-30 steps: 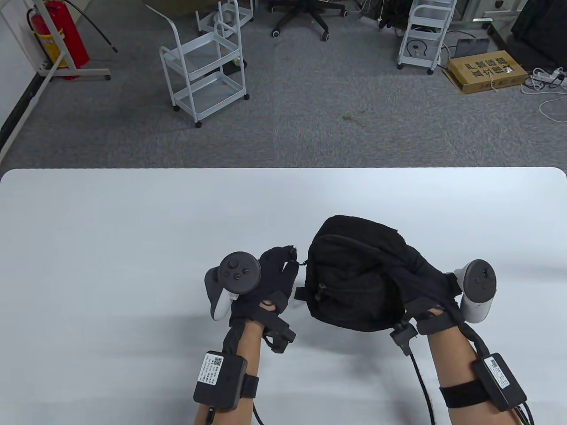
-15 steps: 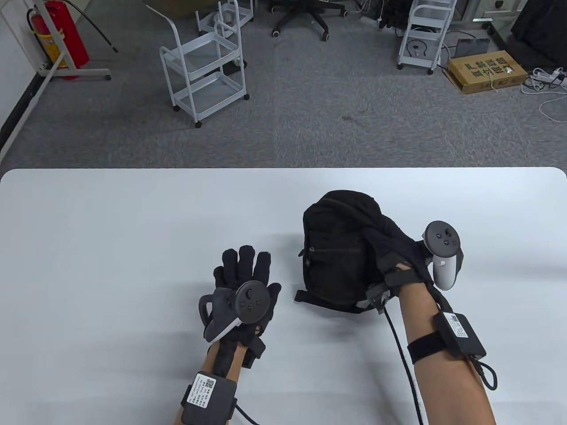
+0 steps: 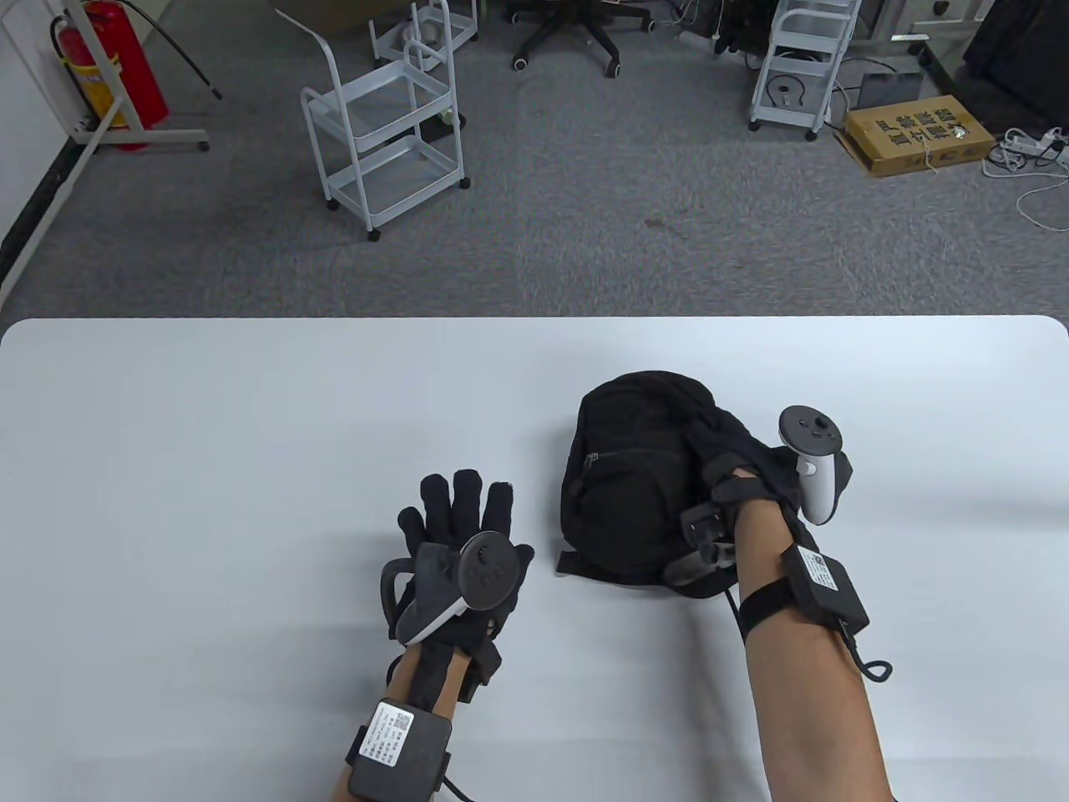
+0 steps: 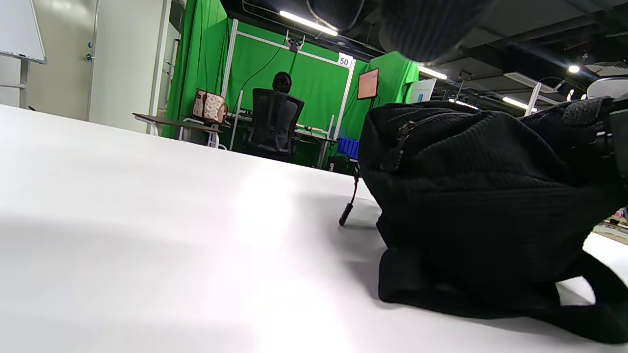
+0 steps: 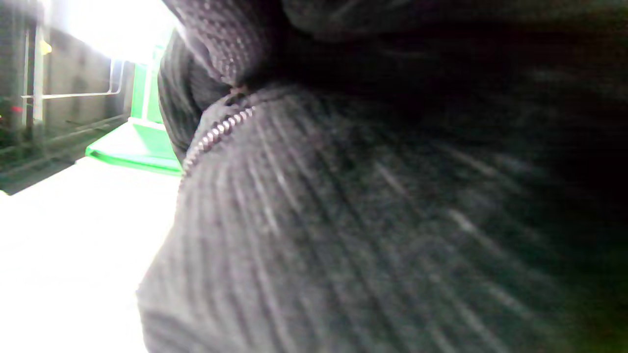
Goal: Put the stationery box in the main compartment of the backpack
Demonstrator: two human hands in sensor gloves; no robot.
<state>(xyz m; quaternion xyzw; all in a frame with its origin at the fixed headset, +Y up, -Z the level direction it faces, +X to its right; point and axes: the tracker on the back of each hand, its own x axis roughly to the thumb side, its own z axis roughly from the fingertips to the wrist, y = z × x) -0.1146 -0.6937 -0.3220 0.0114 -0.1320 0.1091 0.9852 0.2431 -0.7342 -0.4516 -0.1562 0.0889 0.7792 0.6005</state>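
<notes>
Count of things on and beyond the table

One backpack [image 3: 635,484] on one table [image 3: 250,434], two gloved hands: left hand [image 3: 463,543], right hand [image 3: 752,468]. On the floor: three white carts [image 3: 384,142], one fire extinguisher [image 3: 113,67], one cardboard box [image 3: 919,134], one office chair [image 3: 568,29].

lab/studio space: green screen [image 4: 289,78] backdrops, white utility carts [image 3: 388,125], office chair [image 3: 568,29], grey carpet [image 3: 585,225], cables.

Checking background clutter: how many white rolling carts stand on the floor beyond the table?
3: one at left-centre, a second partly hidden behind it at the top edge, one at upper right. More may sit out of frame.
</notes>
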